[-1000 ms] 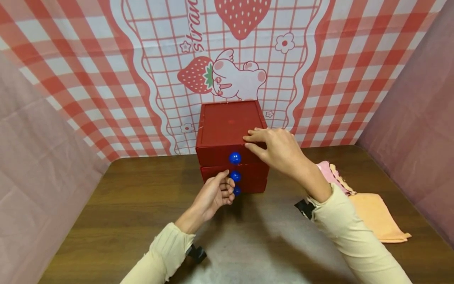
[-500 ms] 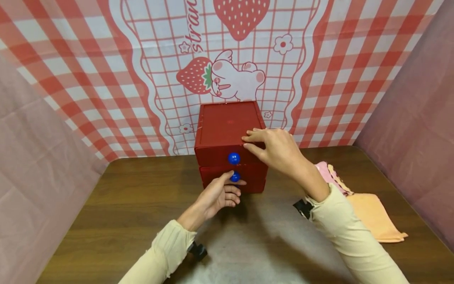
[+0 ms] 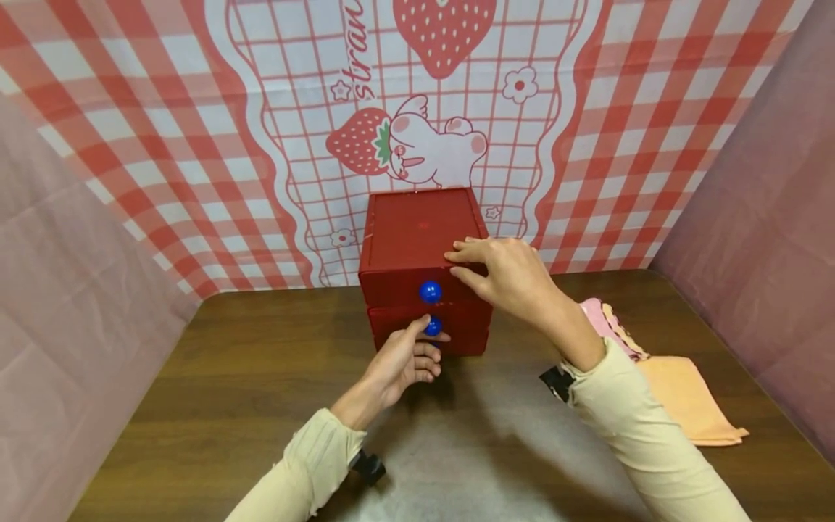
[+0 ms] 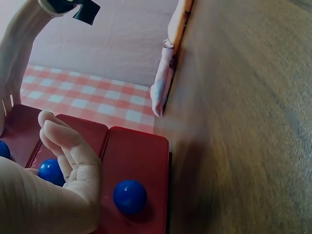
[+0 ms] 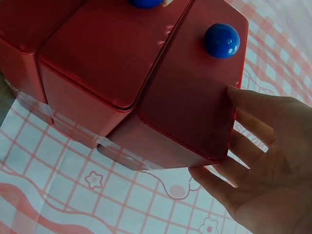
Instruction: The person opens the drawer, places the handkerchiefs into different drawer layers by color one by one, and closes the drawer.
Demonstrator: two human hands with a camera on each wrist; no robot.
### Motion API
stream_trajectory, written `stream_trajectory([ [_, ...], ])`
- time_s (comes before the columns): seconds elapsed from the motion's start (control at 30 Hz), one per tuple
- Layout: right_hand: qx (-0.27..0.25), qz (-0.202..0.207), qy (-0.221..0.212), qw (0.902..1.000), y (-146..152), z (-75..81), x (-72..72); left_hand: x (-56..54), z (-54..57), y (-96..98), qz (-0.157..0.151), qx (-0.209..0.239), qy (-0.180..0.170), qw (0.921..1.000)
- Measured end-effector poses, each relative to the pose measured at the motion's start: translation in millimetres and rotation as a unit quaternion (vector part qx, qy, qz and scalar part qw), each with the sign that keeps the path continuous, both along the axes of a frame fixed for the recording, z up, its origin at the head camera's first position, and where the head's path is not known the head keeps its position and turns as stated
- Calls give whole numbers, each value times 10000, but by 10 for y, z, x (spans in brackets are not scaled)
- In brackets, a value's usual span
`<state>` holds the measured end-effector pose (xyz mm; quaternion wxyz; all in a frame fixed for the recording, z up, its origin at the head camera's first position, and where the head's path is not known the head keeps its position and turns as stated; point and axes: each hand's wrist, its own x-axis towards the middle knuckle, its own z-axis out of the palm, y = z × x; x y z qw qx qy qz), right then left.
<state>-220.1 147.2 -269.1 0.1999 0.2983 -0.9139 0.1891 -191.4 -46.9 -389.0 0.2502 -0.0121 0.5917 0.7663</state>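
"What's being worn here?"

"Long sleeves (image 3: pixel 655 438), pale creamy yellow, softly creased."

"And the cuffs (image 3: pixel 599 368)?"

"Gathered and wrinkled. A small black fitting (image 3: pixel 370 467) juts out beside the left one, and a black bracket (image 3: pixel 557 382), angular in outline, beside the right."

Item 1. Word fragment (image 3: pixel 359 54), "stran", in red slanted lowercase script. Printed on the white panel of the cloth (image 3: pixel 626 109), to the left of the large strawberry (image 3: pixel 446 32) and above the smaller strawberry (image 3: pixel 359 141). Turned on its side, reading from bottom to top; the picture's upper edge cuts the word off after what looks like an n.

Item 2. Letters (image 5: pixel 254 135), reddish, on the same cloth in the right wrist view. Seen between the fingers of the right hand (image 5: pixel 273 170); partly hidden, illegible.
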Motion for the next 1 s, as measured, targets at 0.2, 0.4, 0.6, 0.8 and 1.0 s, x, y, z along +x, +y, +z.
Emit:
stream_trajectory([
  [0.2, -50, 2, -48, 10000, -2, -6, 4, 32, -28, -1, 56, 47, 15, 10000],
  [0.4, -63, 29, -52, 10000, 5, -34, 10, 62, -67, -9, 17, 53, 13, 10000],
  [0.6, -66, 21, -43, 10000, 6, -38, 14, 84, -79, -11, -6, 17, 40, 10000],
  [0.8, -57, 17, -16, 10000, 3, -20, 16, 118, -57, -18, -69, 58, 80, 9999],
  [1.0, -72, 20, -3, 10000, -3, -4, 16, 159, -41, -30, -81, 75, 86, 9999],
])
